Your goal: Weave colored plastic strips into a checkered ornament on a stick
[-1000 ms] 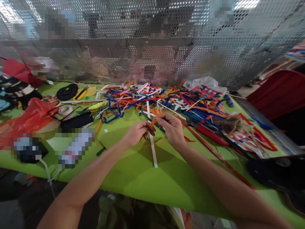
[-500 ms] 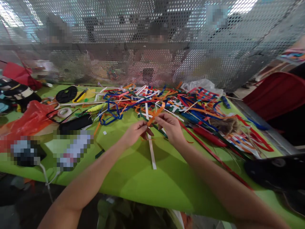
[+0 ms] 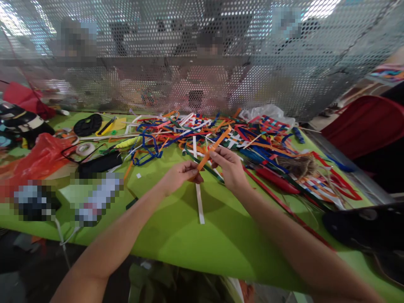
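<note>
An orange strip [image 3: 205, 161] slants up to the right between my two hands, above the green tabletop [image 3: 176, 235]. The fingers of my left hand [image 3: 183, 176] pinch its lower end. Further up, my right hand [image 3: 229, 166] grips the same strip between thumb and fingers, and its free end points away from me. A white strip [image 3: 200, 204] runs beneath my hands toward the front of the table. Beyond them spreads a tangled pile of coloured strips [image 3: 154, 139], with woven pieces among them.
On the left are a red plastic bag [image 3: 41, 158], a tape roll [image 3: 85, 148], a black case [image 3: 100, 164] and cables. A red pouch [image 3: 277, 181], brown fibre and long strips lie on the right. A perforated metal screen [image 3: 142, 75] stands behind the table.
My right hand has shifted slightly right along the orange strip, and the hands are further apart. More of the strip shows between them, and its free end reaches further up and right.
</note>
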### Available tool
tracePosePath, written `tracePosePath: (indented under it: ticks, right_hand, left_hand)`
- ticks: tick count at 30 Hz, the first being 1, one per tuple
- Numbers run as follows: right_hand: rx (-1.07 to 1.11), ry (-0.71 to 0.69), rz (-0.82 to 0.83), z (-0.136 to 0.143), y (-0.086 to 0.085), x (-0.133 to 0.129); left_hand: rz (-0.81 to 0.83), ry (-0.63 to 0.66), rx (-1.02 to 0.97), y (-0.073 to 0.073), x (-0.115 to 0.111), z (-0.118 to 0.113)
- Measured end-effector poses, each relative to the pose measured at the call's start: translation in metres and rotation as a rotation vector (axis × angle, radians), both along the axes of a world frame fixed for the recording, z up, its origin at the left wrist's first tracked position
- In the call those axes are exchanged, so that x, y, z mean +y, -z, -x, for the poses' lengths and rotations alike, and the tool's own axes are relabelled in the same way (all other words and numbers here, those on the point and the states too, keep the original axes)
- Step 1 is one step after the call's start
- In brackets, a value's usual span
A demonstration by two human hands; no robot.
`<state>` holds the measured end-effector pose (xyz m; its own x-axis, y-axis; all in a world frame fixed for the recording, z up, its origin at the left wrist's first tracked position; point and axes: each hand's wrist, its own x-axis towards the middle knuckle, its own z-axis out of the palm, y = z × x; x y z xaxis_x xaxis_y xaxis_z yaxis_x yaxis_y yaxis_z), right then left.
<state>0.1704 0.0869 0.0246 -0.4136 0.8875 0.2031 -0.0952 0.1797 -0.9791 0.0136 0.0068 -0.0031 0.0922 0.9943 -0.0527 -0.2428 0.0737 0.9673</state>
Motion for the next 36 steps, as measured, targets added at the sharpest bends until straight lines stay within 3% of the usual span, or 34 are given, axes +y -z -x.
tracePosePath:
  ticks: [3,9,25,31,36]
  right_hand:
    - [-0.062,-0.080,-0.011,0.0013,0.0017,-0.0024]
    - [-0.003,0.039,-0.035,-0.0010,0.0012,0.0003]
    - [-0.052,0.001,-0.061,0.0033,0.0032,-0.0089]
    - [0.001,0.080,-0.057,0.0009,0.0024,-0.0019]
    - [-0.031,0.049,-0.054,0.0022,0.0080,-0.0015]
  left_hand:
    - [-0.002,0.007,-0.013,-0.0009,-0.0007,0.0000]
    - [0.016,0.033,-0.020,-0.0031,-0.0014,0.0013]
    - [-0.015,-0.020,0.030,0.0014,-0.0009,-0.0050]
    - [0.018,-0.002,-0.008,-0.0002,-0.0010,-0.0038]
    - [-0.025,-0.038,0.029,0.0020,-0.0004,-0.0028]
